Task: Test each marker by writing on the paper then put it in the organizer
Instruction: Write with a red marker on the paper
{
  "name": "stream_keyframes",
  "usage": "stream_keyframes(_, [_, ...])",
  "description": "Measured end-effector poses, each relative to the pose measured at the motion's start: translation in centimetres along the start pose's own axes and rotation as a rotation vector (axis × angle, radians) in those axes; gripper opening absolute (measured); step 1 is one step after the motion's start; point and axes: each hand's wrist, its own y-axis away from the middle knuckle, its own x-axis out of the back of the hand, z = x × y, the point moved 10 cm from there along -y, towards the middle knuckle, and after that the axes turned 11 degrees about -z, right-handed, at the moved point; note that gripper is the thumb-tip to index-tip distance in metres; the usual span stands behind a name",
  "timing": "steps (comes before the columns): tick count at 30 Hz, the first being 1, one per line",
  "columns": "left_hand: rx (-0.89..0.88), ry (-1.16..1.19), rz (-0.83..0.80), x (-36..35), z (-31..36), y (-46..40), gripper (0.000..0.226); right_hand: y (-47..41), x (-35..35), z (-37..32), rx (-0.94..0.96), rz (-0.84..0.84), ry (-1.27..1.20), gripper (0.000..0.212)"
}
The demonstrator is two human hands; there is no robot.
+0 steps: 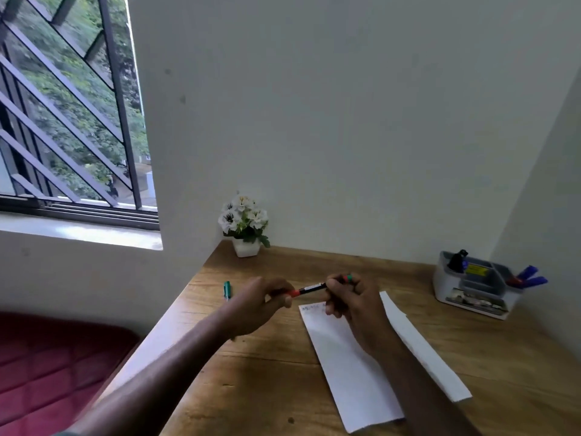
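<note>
Paper point(349, 369) on desk | left hand point(254, 306) pinching red marker point(309, 289) cap end | right hand point(355, 305) fisted round barrel

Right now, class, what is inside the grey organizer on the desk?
The organizer holds blue markers poking out at its right side, a black object at the back left and something yellow in the middle. Compartment walls hide anything lower down.

Both forearms reach forward, left hand point(263, 302) and right hand point(352, 305) curled closed, fingertips facing.
</note>
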Motion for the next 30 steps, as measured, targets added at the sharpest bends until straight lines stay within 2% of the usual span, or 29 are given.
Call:
stream_keyframes(5, [-0.083,0.116,-0.070,-2.1,3.4,-2.0,0.015,0.0,-0.6,0.2,-0.031,-0.004,0.074,0.035])
stream_keyframes(11, [-0.125,0.283,-0.148,-3.3,4.9,-2.7,0.023,0.1,0.6,-0.7,0.030,-0.008,-0.008,0.034])
stream_keyframes(14, [-0.158,0.522,-0.248,-3.8,6.2,-2.2,0.032,0.0,0.9,-0.6,0.026,-0.016,-0.030,0.036])
stream_keyframes(16, [-0.196,0.654,-0.309,-3.8,6.8,-2.0,0.028,-0.1,1.0,-0.9,0.029,-0.009,-0.094,0.037])
stream_keyframes(17, [-0.189,0.678,-0.329,-3.7,6.5,-1.9,0.025,-0.1,1.9,-0.9,0.028,0.051,-0.178,0.039])
stream_keyframes(19, [-0.118,0.667,-0.337,-3.4,4.4,-1.5,0.028,0.3,5.5,-0.9,0.064,0.223,-0.467,0.038])
stream_keyframes(21, [-0.005,0.629,-0.283,-3.0,1.2,-0.7,0.030,0.6,9.2,-1.8,0.170,0.317,-0.579,0.034])
stream_keyframes(24, [0.120,0.594,-0.144,-2.3,-2.1,-0.5,0.024,0.6,9.7,-1.8,0.224,0.295,-0.478,0.039])
stream_keyframes(27, [0.125,0.431,-0.019,-1.4,-2.1,-2.1,0.024,0.2,7.5,0.0,0.132,0.281,-0.262,0.037])
stream_keyframes(30, [0.081,0.234,-0.016,-1.5,-0.3,-4.8,0.026,0.4,7.8,2.1,0.012,0.371,-0.104,0.023])
